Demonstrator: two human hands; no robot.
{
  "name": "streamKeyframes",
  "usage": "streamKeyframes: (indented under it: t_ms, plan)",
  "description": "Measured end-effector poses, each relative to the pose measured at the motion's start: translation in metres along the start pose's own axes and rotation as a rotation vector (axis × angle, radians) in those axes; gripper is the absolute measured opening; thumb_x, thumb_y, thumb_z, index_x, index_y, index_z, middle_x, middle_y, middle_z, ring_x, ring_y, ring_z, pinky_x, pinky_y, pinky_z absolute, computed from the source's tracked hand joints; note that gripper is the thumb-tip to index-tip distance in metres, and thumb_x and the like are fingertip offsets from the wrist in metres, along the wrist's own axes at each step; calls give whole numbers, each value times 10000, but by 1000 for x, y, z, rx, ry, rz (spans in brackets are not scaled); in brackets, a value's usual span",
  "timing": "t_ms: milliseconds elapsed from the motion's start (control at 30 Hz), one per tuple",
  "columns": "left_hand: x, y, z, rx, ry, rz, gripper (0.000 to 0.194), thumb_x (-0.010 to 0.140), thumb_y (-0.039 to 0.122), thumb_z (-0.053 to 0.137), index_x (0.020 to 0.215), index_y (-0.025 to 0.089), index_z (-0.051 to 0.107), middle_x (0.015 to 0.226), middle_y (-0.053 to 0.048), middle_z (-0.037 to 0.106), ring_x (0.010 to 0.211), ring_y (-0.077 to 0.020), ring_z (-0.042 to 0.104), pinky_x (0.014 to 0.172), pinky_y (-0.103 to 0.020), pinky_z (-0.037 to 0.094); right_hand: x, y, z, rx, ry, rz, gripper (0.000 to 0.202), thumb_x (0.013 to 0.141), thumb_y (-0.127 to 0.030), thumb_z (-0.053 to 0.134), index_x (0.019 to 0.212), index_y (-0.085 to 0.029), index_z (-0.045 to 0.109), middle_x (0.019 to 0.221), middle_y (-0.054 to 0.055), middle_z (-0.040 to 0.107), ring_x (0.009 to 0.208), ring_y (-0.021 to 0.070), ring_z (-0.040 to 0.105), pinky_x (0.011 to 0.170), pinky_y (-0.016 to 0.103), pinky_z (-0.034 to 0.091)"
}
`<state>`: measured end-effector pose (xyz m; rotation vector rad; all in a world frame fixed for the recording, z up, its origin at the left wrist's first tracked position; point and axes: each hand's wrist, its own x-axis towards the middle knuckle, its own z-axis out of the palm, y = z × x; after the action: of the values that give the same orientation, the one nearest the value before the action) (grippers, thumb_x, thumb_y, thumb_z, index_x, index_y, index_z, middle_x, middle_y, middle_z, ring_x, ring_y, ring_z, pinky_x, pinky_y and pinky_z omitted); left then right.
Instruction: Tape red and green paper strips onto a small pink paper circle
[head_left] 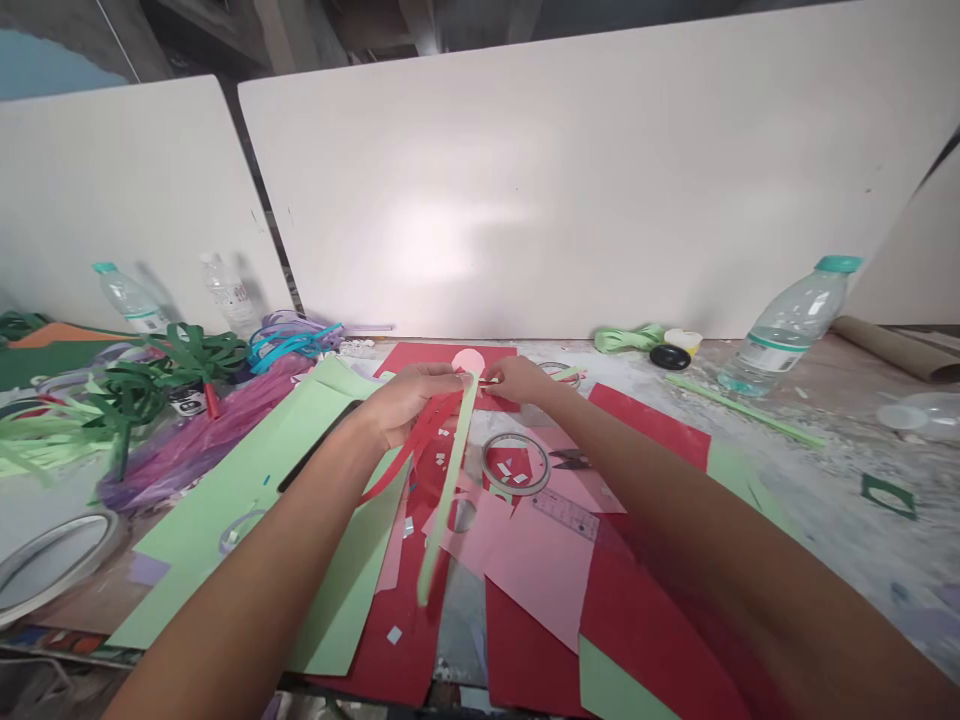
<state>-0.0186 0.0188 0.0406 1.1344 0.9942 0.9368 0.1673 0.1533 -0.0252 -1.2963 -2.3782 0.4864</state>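
My left hand [409, 398] is closed in a pinch on a pink paper circle [469, 360] with paper strips at its back. From that spot a long light green paper strip [450, 490] hangs down toward me. Several red paper strips [405, 455] trail below the same hand. My right hand [519, 380], its fingers pressed together, meets the left one just right of the circle. A bit of red shows at its fingertips, too small to make out. Beneath the hands lie a roll of tape [486, 462], scissors [570, 459] and a clear ruler [562, 513].
Light green sheets [217, 500], red sheets [645, 425] and pink sheets [544, 570] cover the table. A water bottle [787, 330] stands right, near a glue pot [682, 345]. Dark green paper loops [202, 350] sit left. A large tape roll [112, 535] lies front left.
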Motion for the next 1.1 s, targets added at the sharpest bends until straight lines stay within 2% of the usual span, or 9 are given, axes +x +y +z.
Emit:
streamKeyframes:
  t_ms: [133, 267, 333, 433, 533, 633, 733, 933, 1100]
  plan:
    - [6, -6, -4, -7, 80, 40, 225, 624, 266, 794, 725, 157, 625, 620, 18, 552, 529, -106, 526, 545, -261, 486, 7, 0, 5, 14, 25, 13, 253, 753, -302, 638, 539, -198, 554, 576, 24, 575, 571, 158, 484, 555, 292, 319]
    - [7, -8, -3, 26, 146, 31, 216, 618, 265, 793, 731, 160, 642, 621, 16, 557, 525, -107, 528, 509, -249, 452, -1, -16, -14, 72, 113, 22, 243, 804, -324, 561, 601, -196, 523, 588, -4, 518, 572, 133, 431, 544, 280, 294]
    - [6, -8, -1, 46, 142, 49, 213, 625, 272, 791, 745, 165, 652, 637, 15, 565, 541, -111, 538, 520, -253, 452, -16, -31, -31, 152, 138, 12, 262, 848, -360, 489, 644, -198, 514, 607, -11, 502, 550, 119, 406, 515, 270, 284]
    - [3, -7, 6, 75, 114, 97, 182, 648, 280, 775, 721, 164, 655, 650, 12, 575, 551, -103, 528, 548, -254, 444, -55, -53, -56, 502, 149, -24, 212, 838, -371, 530, 713, -201, 549, 654, -5, 547, 552, 113, 431, 511, 260, 307]
    - [0, -9, 17, 129, 97, 165, 168, 688, 310, 747, 714, 164, 667, 659, 3, 586, 575, -108, 525, 570, -260, 426, -98, -69, -68, 600, 156, -53, 202, 834, -366, 577, 720, -200, 575, 671, 9, 579, 604, 128, 483, 546, 263, 352]
    - [-3, -13, 28, 176, 46, 201, 168, 733, 334, 710, 745, 170, 682, 709, -15, 618, 616, -125, 548, 602, -276, 425, -132, -74, -65, 602, 154, -29, 250, 832, -418, 598, 711, -199, 611, 645, 3, 566, 573, 127, 474, 522, 267, 344]
    - [-5, -17, 37, 223, -3, 210, 179, 779, 347, 671, 755, 170, 678, 705, -14, 606, 616, -122, 537, 612, -279, 416, -148, -72, -57, 589, 161, 21, 253, 825, -420, 608, 707, -200, 651, 637, -4, 551, 558, 120, 450, 514, 267, 338]
    - [-7, -22, 49, 267, -64, 256, 221, 813, 354, 638, 699, 165, 637, 661, 14, 529, 588, -101, 482, 590, -258, 395, -153, -64, -53, 608, 193, 61, 258, 798, -417, 632, 701, -180, 666, 658, -1, 551, 577, 118, 451, 526, 267, 347]
    - [-8, -24, 54, 324, -35, 236, 236, 803, 366, 636, 667, 173, 626, 632, 18, 522, 559, -106, 507, 571, -265, 418, -155, -63, -51, 555, 190, 61, 281, 809, -425, 618, 674, -179, 637, 612, -13, 504, 552, 109, 408, 509, 263, 323]
